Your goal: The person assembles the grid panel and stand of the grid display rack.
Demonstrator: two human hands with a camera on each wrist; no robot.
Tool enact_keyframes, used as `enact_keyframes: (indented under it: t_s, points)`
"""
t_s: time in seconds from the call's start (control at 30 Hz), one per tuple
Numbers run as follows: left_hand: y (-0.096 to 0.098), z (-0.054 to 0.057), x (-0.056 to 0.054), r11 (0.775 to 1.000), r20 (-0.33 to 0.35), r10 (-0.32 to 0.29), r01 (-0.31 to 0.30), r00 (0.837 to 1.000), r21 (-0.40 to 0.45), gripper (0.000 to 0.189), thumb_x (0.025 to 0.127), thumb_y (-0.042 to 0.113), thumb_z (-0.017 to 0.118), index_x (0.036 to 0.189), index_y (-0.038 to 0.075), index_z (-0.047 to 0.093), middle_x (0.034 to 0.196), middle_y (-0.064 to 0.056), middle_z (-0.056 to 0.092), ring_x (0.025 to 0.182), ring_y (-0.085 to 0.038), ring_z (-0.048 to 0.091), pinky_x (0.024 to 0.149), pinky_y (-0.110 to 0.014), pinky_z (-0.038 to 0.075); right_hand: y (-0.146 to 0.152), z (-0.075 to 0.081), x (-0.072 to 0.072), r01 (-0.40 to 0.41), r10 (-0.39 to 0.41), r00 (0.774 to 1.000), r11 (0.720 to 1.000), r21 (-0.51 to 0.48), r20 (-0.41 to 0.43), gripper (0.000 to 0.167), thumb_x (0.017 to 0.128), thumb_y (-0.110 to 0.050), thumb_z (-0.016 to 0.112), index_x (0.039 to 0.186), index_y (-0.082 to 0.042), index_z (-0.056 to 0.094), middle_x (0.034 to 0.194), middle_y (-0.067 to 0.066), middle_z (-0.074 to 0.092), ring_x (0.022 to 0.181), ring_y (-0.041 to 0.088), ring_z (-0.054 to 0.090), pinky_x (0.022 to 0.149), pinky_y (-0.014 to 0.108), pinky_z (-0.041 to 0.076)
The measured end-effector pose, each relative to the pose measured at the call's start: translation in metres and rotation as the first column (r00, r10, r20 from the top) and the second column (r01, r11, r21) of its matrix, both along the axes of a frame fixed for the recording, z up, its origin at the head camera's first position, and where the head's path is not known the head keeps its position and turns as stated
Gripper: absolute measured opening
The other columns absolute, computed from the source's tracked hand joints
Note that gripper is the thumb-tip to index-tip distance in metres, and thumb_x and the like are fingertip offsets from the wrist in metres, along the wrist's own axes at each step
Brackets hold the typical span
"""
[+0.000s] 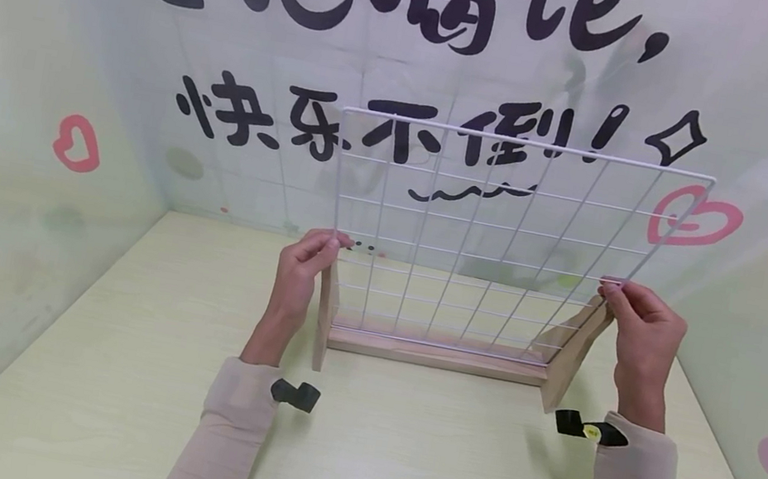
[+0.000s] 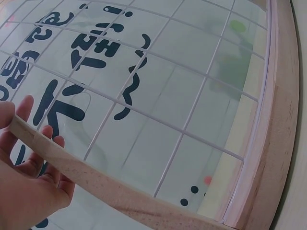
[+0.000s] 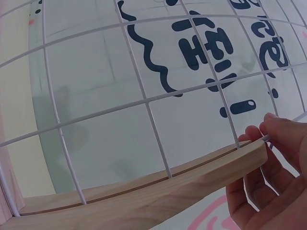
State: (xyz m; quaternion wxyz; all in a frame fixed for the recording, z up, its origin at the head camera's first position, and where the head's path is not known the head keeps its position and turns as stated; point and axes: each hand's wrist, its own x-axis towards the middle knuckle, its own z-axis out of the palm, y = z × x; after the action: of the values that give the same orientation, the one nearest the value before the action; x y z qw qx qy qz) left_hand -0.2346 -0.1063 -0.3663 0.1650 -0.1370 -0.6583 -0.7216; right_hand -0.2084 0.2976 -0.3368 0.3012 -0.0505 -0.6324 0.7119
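The left hand [image 1: 300, 268] curls its fingers round the left edge of the white wire grid [image 1: 489, 239] at the top of the wooden stand's [image 1: 437, 354] left upright, fingertips partly hidden. The grid stands upright in the stand on the table [image 1: 394, 459]. The right hand [image 1: 644, 335], wrist raised, pinches the grid's right edge beside the right upright.

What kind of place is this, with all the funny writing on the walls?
Probably a small tabletop booth set up for craft work: printed walls with cartoon lettering and hearts enclose a pale table, where a white wire grid stands in a wooden stand.

A pale green table [image 1: 394, 459] meets a lettered backdrop [image 1: 415, 43].
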Motion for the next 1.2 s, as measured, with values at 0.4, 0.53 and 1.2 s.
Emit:
enact_keyframes:
  t_s: [0.4,0.53,1.2]
  points:
    - [-0.0001,-0.0004,-0.0002,1.000,0.000,-0.005,0.005,1.000,0.001,0.031,0.101,0.015,0.052,0.109,-0.012,0.066,0.103,0.008,0.065,0.116,-0.016,0.054,0.110,-0.046,0.033,0.0010,-0.0003,0.0012,0.001,-0.002,1.000,1.000,0.013,0.021,0.012,0.086,0.000,0.074,0.097,0.003,0.076,0.083,-0.004,0.075,0.076,0.009,0.068,0.064,0.014,0.051]
    - [-0.0001,-0.0004,-0.0001,1.000,-0.003,-0.005,0.005,1.000,0.003,0.031,0.101,0.015,0.052,0.109,-0.012,0.066,0.103,0.008,0.065,0.115,-0.016,0.055,0.110,-0.045,0.034,0.0005,0.0004,0.0018,0.002,-0.002,1.000,1.000,0.011,0.025,0.012,0.085,0.000,0.074,0.097,0.003,0.077,0.082,-0.004,0.075,0.076,0.009,0.068,0.064,0.013,0.052]
    - [-0.0035,-0.0031,-0.0028,0.999,0.001,-0.028,0.028,1.000,-0.031,0.033,0.103,0.015,0.051,0.102,-0.015,0.064,0.094,0.016,0.069,0.108,-0.013,0.058,0.104,-0.034,0.037,-0.0007,-0.0004,0.0004,0.005,-0.006,1.000,0.999,0.051,0.027,0.003,0.083,-0.001,0.077,0.086,-0.002,0.077,0.082,-0.004,0.075,0.075,0.008,0.066,0.063,0.013,0.050]
